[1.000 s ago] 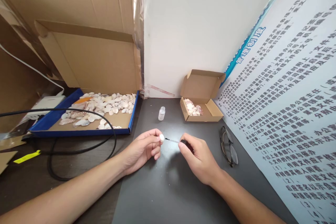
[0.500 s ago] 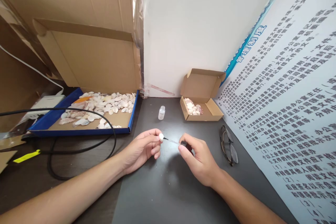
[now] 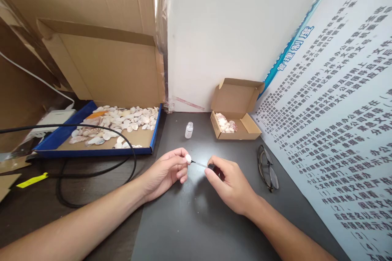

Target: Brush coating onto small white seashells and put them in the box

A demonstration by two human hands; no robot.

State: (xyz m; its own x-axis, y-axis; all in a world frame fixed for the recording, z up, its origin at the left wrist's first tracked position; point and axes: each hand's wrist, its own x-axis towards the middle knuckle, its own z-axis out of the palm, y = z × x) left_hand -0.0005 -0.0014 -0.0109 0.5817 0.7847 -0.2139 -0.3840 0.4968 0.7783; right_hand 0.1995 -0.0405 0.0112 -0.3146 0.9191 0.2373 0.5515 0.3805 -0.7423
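Between the thumb and fingers of my left hand point(image 3: 169, 173) is a small white shell point(image 3: 188, 158). My right hand point(image 3: 229, 183) grips the black cap of a thin brush point(image 3: 200, 164), whose dark tip points left and meets or nearly meets the shell's edge. Beyond my hands a small clear bottle point(image 3: 189, 130) stands upright without a cap. An open blue-edged box point(image 3: 152, 147) on the left holds many white shells point(image 3: 134, 119). A smaller open cardboard box point(image 3: 251, 127) on the right has several shells point(image 3: 225, 124) in its left part.
Black cables point(image 3: 133, 159) loop over the dark table at the left, near a yellow tag point(image 3: 32, 180) and a white power strip point(image 3: 55, 119). Folded glasses point(image 3: 268, 169) lie right of my right hand. A printed poster point(image 3: 330, 130) borders the right side.
My right hand has shifted slightly left with the brush, bringing the cap closer to the shell. My left hand keeps hold of the shell in nearly the same place.
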